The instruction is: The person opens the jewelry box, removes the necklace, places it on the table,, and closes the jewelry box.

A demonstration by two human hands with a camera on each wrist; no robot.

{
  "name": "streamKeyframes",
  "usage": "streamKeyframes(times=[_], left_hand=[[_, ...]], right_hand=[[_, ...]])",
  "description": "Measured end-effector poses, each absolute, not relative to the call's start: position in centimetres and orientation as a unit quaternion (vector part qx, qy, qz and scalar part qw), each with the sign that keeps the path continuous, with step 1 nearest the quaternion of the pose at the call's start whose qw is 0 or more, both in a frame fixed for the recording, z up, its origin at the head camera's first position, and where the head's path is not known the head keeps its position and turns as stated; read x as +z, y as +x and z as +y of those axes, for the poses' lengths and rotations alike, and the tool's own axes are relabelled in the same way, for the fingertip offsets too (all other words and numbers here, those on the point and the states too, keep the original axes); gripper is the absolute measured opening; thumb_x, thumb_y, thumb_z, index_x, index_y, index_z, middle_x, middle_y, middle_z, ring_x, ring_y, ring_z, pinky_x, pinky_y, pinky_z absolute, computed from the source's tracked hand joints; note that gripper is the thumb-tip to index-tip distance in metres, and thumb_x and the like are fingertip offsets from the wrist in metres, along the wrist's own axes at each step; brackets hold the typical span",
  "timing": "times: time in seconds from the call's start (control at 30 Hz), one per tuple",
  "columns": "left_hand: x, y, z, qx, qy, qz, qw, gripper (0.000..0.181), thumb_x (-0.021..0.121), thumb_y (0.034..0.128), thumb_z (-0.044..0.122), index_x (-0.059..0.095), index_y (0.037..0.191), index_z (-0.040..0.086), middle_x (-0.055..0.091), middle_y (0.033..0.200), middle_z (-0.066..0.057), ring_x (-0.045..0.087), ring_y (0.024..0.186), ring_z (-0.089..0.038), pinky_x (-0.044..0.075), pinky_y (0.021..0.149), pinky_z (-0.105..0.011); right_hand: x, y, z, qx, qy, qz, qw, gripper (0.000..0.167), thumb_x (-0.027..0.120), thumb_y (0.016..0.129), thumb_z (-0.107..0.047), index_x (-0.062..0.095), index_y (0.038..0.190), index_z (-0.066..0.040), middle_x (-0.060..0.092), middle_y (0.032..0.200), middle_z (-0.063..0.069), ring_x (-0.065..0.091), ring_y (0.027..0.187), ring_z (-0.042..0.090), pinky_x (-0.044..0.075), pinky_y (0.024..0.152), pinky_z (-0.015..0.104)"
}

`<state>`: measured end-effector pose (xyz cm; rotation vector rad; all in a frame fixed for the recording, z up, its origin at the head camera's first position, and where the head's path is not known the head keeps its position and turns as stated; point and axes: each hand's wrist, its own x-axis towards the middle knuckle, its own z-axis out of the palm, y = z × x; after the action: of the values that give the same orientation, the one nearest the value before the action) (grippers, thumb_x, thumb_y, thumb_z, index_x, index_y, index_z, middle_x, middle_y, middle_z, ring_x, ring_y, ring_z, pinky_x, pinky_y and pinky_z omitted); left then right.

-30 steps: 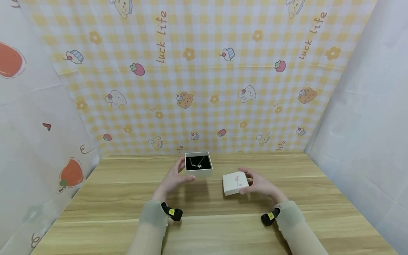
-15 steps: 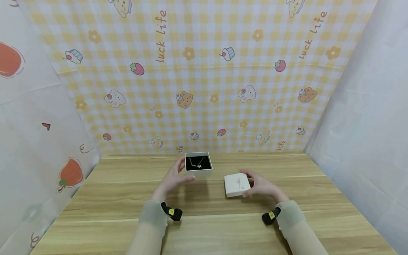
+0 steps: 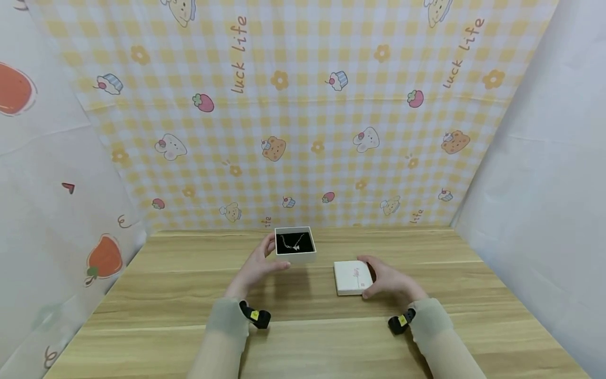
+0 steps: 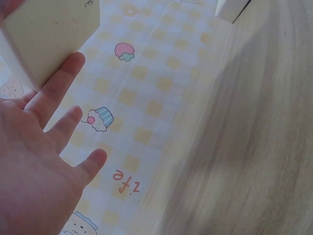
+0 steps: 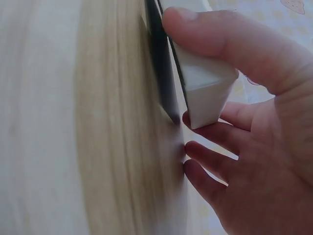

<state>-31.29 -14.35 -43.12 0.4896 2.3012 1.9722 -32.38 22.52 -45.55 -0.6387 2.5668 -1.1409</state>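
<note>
Box [image 3: 305, 258], white, open-topped: we log it raised above the table [image 3: 293, 347], left grip [image 3: 255, 267] holding its left end, presumably so the opening is unobstructed and the necklace [image 3: 296, 247] shows against black lining [image 3: 292, 240]. Lid [image 3: 347, 279], flower print [image 3: 357, 273] uppermost: right grip [image 3: 387, 278] clasps one side, very low (touching the table or not, we cannot tell), seemingly to keep it level.
</note>
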Motion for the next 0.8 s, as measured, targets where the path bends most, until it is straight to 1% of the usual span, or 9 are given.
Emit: streamKeyframes(times=[0.17,0.33,0.47,0.57,0.7,0.8], left_hand=[[-43.11,-31.24,-14.30,0.643,0.156,0.749,0.037,0.076,0.080,0.0764,0.009,0.041,0.141,0.018,0.044,0.147,-0.010,0.022,0.143,-0.032,0.011,0.109,-0.064],[-43.19,-31.28,-14.23,0.642,0.154,0.750,0.037,0.077,0.080,0.0765,0.009,0.040,0.142,0.018,0.044,0.147,-0.010,0.023,0.142,-0.033,0.012,0.109,-0.065],[-43.30,-31.15,-14.23,0.640,0.157,0.751,0.035,0.079,0.080,0.0767,0.009,0.039,0.143,0.017,0.042,0.148,-0.012,0.022,0.142,-0.034,0.011,0.109,-0.065],[-43.32,-31.05,-14.27,0.639,0.156,0.752,0.034,0.081,0.081,0.0757,0.010,0.039,0.144,0.019,0.041,0.149,-0.011,0.022,0.143,-0.033,0.012,0.109,-0.065],[-43.16,-30.86,-14.34,0.631,0.155,0.760,0.028,0.084,0.081,0.0752,0.014,0.036,0.146,0.020,0.039,0.150,-0.011,0.022,0.143,-0.033,0.013,0.109,-0.065],[-43.06,-30.71,-14.38,0.626,0.155,0.763,0.025,0.084,0.080,0.0763,0.013,0.034,0.147,0.019,0.038,0.151,-0.012,0.021,0.143,-0.035,0.012,0.108,-0.066]], right_hand=[[-45.63,-32.40,22.47,-0.395,-0.214,0.883,0.134,0.101,0.088,0.063,-0.012,0.032,0.145,0.002,0.038,0.143,0.020,0.034,0.131,0.038,0.021,0.108,0.058],[-45.72,-32.39,22.47,-0.391,-0.221,0.883,0.134,0.096,0.089,0.062,-0.011,0.035,0.141,0.001,0.045,0.133,0.014,0.041,0.119,0.031,0.027,0.103,0.052],[-45.86,-32.31,22.51,-0.386,-0.223,0.884,0.139,0.096,0.089,0.061,-0.011,0.036,0.140,0.001,0.047,0.128,0.011,0.043,0.112,0.028,0.029,0.099,0.048],[-45.96,-32.29,22.53,-0.378,-0.225,0.887,0.137,0.099,0.089,0.061,-0.011,0.033,0.141,0.004,0.046,0.129,0.013,0.043,0.113,0.028,0.029,0.100,0.048],[-45.94,-32.31,22.48,-0.379,-0.220,0.888,0.136,0.100,0.089,0.061,-0.010,0.032,0.142,0.005,0.044,0.131,0.016,0.042,0.115,0.031,0.029,0.101,0.051],[-45.82,-32.28,22.48,-0.385,-0.214,0.887,0.138,0.104,0.089,0.061,-0.010,0.028,0.145,0.005,0.040,0.137,0.020,0.040,0.120,0.035,0.026,0.104,0.055]])
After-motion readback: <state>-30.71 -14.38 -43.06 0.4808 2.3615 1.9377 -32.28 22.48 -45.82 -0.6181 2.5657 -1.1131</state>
